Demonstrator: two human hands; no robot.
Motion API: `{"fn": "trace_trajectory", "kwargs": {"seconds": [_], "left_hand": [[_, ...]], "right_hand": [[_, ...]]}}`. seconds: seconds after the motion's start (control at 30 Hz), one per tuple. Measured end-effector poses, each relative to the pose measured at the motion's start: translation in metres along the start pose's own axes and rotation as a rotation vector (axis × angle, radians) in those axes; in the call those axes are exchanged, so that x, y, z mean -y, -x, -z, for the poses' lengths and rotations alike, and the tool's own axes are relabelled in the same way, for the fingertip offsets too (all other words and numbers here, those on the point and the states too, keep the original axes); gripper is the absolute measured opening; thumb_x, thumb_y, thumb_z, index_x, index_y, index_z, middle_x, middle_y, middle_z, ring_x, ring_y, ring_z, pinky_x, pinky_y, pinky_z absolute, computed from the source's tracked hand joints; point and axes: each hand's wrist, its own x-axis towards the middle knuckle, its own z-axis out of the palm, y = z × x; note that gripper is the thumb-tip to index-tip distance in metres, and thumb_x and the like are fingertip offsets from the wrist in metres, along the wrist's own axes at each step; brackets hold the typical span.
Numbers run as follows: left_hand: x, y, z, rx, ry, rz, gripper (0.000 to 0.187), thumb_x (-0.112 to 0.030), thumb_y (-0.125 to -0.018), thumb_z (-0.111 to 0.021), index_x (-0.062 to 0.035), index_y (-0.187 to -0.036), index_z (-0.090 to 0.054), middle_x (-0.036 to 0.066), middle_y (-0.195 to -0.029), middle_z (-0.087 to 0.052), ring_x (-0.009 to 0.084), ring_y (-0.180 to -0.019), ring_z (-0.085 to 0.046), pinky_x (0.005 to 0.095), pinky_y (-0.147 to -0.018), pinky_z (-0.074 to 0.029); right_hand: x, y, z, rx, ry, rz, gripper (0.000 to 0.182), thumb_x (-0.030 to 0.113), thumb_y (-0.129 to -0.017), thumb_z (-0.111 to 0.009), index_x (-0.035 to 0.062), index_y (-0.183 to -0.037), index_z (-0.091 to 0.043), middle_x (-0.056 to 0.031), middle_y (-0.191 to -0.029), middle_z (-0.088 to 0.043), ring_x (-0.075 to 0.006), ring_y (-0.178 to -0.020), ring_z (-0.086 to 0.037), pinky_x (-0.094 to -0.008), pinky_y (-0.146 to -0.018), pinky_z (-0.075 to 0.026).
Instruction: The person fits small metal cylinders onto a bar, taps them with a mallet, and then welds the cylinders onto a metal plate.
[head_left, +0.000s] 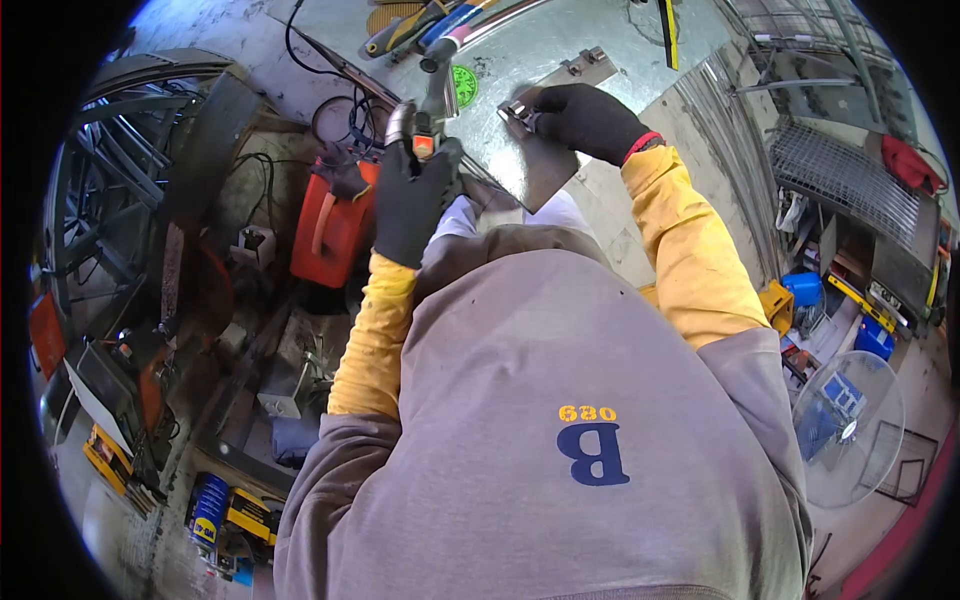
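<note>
Sweatshirt: grey, with yellow sleeves, fills the near view as I look down past it.
Left hand: gloved fingers clenched around a torch, tip near the sheet's edge.
Right hand: gloved fingers pinching a small metal bracket flat against the steel sheet on the bench.
Advice: I judge the bracket must be pinned firmly and the torch braced.
Beside: red can below the bench.
</note>
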Motion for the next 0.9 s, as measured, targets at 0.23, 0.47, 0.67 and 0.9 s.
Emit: {"fn": "trace_trajectory", "kwargs": {"seconds": [0.23, 0.47, 0.67, 0.9], "left_hand": [[-0.023, 0.031, 0.030, -0.082, -0.186, -0.021, 0.055, -0.004, -0.100, -0.067, -0.0018, -0.152, -0.052, 0.005, -0.117, -0.068, 0.0104, -0.098, -0.063, 0.0258, -0.086, -0.053], [0.001, 0.049, 0.044, -0.087, -0.344, -0.131, 0.037, -0.007, -0.105, -0.062, -0.0036, -0.142, -0.060, -0.002, -0.095, -0.064, 0.0047, -0.078, -0.058, 0.0228, -0.067, -0.048], [0.002, 0.070, 0.023, -0.174, -0.152, 0.109, 0.049, -0.011, -0.104, -0.066, 0.0003, -0.150, -0.055, 0.002, -0.113, -0.068, 0.0073, -0.091, -0.060, 0.0251, -0.080, -0.051], [0.025, 0.085, 0.019, -0.159, -0.149, 0.042, 0.036, -0.010, -0.104, -0.063, -0.0021, -0.139, -0.062, -0.001, -0.096, -0.067, 0.0062, -0.079, -0.061, 0.0246, -0.069, -0.050]], "right_hand": [[0.011, 0.005, 0.004, -0.011, -0.040, 0.009, 0.039, 0.035, -0.091, -0.066, 0.0123, -0.121, -0.077, -0.0160, -0.112, -0.078, -0.0355, -0.102, -0.074, -0.0426, -0.093, -0.057], [0.002, -0.002, 0.001, 0.004, -0.007, 0.056, 0.038, 0.033, -0.091, -0.067, 0.0114, -0.120, -0.077, -0.0157, -0.112, -0.078, -0.0345, -0.101, -0.074, -0.0417, -0.092, -0.057], [0.001, -0.003, 0.002, 0.016, -0.070, 0.000, 0.038, 0.030, -0.092, -0.069, 0.0113, -0.124, -0.077, -0.0150, -0.112, -0.079, -0.0314, -0.101, -0.075, -0.0393, -0.093, -0.056], [0.002, -0.002, 0.005, 0.021, -0.040, 0.040, 0.039, 0.030, -0.095, -0.070, 0.0067, -0.126, -0.077, -0.0156, -0.110, -0.080, -0.0273, -0.098, -0.075, -0.0366, -0.093, -0.056]]}}
